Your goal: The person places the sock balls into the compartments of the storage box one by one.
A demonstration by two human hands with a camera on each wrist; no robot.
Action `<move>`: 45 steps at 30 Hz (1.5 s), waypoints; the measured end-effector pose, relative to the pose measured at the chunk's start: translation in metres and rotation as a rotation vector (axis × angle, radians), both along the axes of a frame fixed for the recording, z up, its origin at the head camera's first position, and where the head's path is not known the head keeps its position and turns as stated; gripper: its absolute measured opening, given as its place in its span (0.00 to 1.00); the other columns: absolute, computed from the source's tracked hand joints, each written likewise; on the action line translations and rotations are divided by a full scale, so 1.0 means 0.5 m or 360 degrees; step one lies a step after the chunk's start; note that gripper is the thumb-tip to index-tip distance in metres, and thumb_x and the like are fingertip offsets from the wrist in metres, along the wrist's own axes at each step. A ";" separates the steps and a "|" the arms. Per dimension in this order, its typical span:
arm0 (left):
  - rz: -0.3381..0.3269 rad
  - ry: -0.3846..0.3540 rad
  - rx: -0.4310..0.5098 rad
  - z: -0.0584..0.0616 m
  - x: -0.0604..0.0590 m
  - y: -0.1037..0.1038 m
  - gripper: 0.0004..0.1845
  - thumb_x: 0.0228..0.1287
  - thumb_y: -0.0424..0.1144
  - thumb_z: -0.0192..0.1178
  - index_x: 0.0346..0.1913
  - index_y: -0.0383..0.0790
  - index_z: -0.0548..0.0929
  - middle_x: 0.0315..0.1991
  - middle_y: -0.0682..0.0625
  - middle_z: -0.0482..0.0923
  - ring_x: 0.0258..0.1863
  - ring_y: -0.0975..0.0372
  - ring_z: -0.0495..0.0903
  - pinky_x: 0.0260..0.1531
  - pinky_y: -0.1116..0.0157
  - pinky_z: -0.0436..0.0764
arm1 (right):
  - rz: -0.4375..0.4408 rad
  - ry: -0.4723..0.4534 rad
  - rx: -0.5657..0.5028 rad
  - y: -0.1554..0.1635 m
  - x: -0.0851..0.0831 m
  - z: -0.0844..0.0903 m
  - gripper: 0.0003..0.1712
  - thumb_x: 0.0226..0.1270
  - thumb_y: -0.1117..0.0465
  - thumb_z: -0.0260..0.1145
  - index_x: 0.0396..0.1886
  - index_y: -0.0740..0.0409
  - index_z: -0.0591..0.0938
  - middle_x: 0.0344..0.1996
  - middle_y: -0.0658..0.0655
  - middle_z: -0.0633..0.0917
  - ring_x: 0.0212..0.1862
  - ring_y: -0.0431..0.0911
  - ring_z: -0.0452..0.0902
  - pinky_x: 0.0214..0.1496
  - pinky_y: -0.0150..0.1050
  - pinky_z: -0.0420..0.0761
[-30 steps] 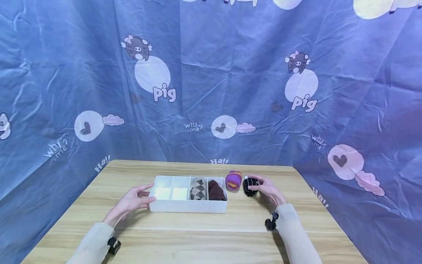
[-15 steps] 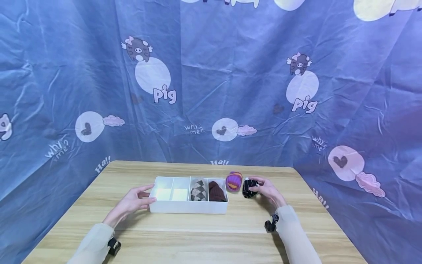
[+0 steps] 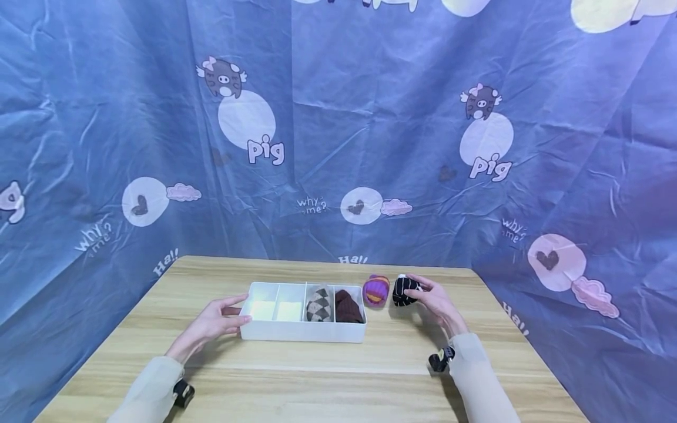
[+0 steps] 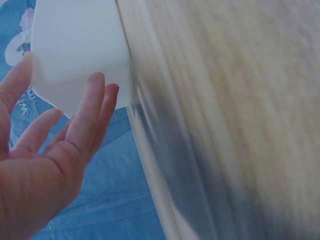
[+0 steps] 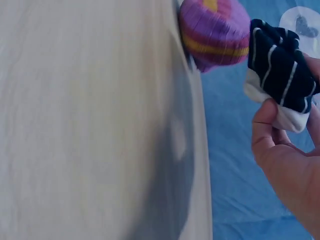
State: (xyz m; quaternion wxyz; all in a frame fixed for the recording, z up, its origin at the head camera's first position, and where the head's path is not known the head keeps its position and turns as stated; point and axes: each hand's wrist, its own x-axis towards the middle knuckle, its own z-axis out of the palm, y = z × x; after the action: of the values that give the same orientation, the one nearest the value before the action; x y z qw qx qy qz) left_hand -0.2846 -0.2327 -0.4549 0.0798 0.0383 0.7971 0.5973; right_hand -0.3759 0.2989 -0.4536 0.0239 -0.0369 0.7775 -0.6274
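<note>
In the head view my right hand [image 3: 436,301] pinches a balled-up black sock with white stripes [image 3: 405,291], lifted a little above the table. The right wrist view shows the thumb on the white end of this black sock [image 5: 281,70]. A purple sock ball with orange bands [image 3: 376,291] lies just left of it. My left hand [image 3: 214,320] rests its fairly straight fingertips on the left end of a white divided box [image 3: 301,332]. The left wrist view has the fingers spread against the white box's end wall [image 4: 80,45].
Inside the box, a grey argyle sock [image 3: 319,304] and a dark brown sock [image 3: 347,306] fill the two right compartments; the two left compartments hold nothing. A wooden table [image 3: 317,388] lies beneath, with a blue printed cloth [image 3: 328,141] hanging behind and at the sides.
My right hand has raised the black striped sock off the table and shifted it slightly back and to the right. The left hand and the box stay where they were.
</note>
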 end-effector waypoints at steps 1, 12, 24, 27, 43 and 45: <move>-0.0001 0.0001 -0.0001 0.000 0.000 0.000 0.43 0.59 0.39 0.70 0.73 0.32 0.61 0.61 0.23 0.69 0.50 0.52 0.82 0.50 0.57 0.86 | -0.0010 0.0011 -0.0041 -0.003 -0.002 0.002 0.38 0.61 0.64 0.70 0.71 0.64 0.67 0.61 0.72 0.75 0.45 0.37 0.80 0.56 0.30 0.82; -0.0004 0.0003 0.0003 0.005 -0.001 0.000 0.43 0.58 0.39 0.70 0.73 0.32 0.61 0.61 0.23 0.69 0.48 0.53 0.83 0.50 0.57 0.86 | 0.0061 0.0094 -0.0332 -0.077 -0.006 0.033 0.37 0.61 0.71 0.68 0.70 0.69 0.67 0.55 0.66 0.80 0.47 0.38 0.81 0.54 0.28 0.82; 0.0005 0.0006 -0.0002 0.005 0.001 0.001 0.43 0.58 0.39 0.71 0.73 0.32 0.61 0.60 0.24 0.70 0.49 0.52 0.82 0.50 0.57 0.86 | 0.0197 0.0117 -0.0340 -0.194 -0.004 0.055 0.34 0.61 0.70 0.68 0.68 0.66 0.70 0.56 0.70 0.80 0.46 0.39 0.82 0.50 0.28 0.83; 0.0008 0.0002 -0.0007 0.004 0.001 0.000 0.43 0.58 0.39 0.71 0.73 0.32 0.62 0.60 0.24 0.70 0.49 0.53 0.82 0.50 0.57 0.86 | 0.0205 0.0144 -0.0299 -0.231 -0.001 0.064 0.34 0.60 0.69 0.70 0.67 0.63 0.73 0.56 0.69 0.81 0.45 0.38 0.82 0.45 0.27 0.83; 0.0002 -0.0003 0.0007 0.001 0.003 0.000 0.43 0.59 0.38 0.70 0.73 0.31 0.61 0.61 0.22 0.69 0.49 0.52 0.83 0.50 0.57 0.86 | 0.0547 0.0244 -0.0224 -0.434 0.023 0.088 0.31 0.56 0.69 0.73 0.62 0.63 0.79 0.55 0.63 0.84 0.44 0.38 0.81 0.47 0.28 0.82; -0.0006 -0.0004 0.0005 0.001 0.003 0.001 0.43 0.59 0.38 0.70 0.73 0.31 0.60 0.61 0.22 0.68 0.49 0.52 0.83 0.50 0.57 0.86 | 0.0571 0.0253 -0.0188 -0.453 0.026 0.085 0.31 0.55 0.68 0.74 0.61 0.62 0.79 0.53 0.62 0.85 0.41 0.37 0.81 0.43 0.27 0.83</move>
State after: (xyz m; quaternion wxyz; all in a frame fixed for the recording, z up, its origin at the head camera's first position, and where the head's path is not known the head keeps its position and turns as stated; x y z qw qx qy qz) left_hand -0.2834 -0.2320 -0.4544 0.0818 0.0394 0.7960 0.5984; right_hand -0.3629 0.0725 -0.4109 0.0715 -0.2256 0.7198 -0.6526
